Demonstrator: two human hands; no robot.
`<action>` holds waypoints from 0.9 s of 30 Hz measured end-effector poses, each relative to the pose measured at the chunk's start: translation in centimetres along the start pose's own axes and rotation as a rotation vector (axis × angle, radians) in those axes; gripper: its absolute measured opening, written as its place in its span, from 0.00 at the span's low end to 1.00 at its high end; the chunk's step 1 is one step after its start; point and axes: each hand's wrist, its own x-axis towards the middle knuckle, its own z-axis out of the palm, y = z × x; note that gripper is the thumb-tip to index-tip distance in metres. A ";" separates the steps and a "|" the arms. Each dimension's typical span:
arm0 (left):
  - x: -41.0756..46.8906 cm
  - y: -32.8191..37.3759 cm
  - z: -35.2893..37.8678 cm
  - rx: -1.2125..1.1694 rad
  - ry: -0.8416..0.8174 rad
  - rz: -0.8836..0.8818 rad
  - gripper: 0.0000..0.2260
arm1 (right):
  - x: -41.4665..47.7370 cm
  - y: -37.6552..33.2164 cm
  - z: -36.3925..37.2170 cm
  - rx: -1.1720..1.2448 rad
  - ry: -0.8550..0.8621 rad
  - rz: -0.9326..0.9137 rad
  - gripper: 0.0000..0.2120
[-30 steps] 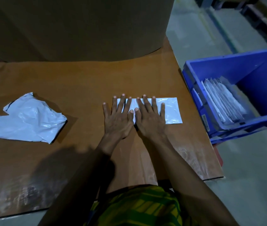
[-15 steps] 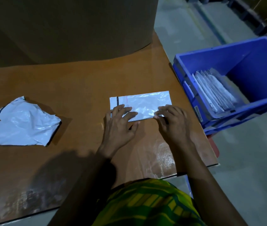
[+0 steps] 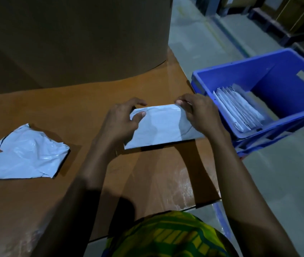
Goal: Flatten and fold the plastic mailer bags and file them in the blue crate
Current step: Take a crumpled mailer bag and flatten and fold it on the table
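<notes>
A folded white mailer bag (image 3: pixel 161 127) is held up off the brown table (image 3: pixel 54 112), tilted with its far edge raised. My left hand (image 3: pixel 121 121) pinches its left end, thumb on top. My right hand (image 3: pixel 199 114) grips its right end at the top corner. A crumpled white mailer bag (image 3: pixel 24 154) lies flat on the table at the left. The blue crate (image 3: pixel 221 75) stands on the floor to the right of the table, with several folded white bags (image 3: pixel 240 106) standing on edge inside it.
A large cardboard box (image 3: pixel 73 38) fills the back of the table. The table's right edge (image 3: pixel 203 149) runs close to the crate. Grey concrete floor (image 3: pixel 277 182) lies to the right, with dark pallets (image 3: pixel 277 19) at the far right.
Both hands went from pressing the folded bag flat on the table to grasping its ends and lifting it off the surface. The camera view shifted slightly right.
</notes>
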 end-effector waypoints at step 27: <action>-5.2 -0.2 11.2 0.334 0.050 0.048 0.18 | -10.2 -2.4 8.1 -0.163 0.119 0.277 0.09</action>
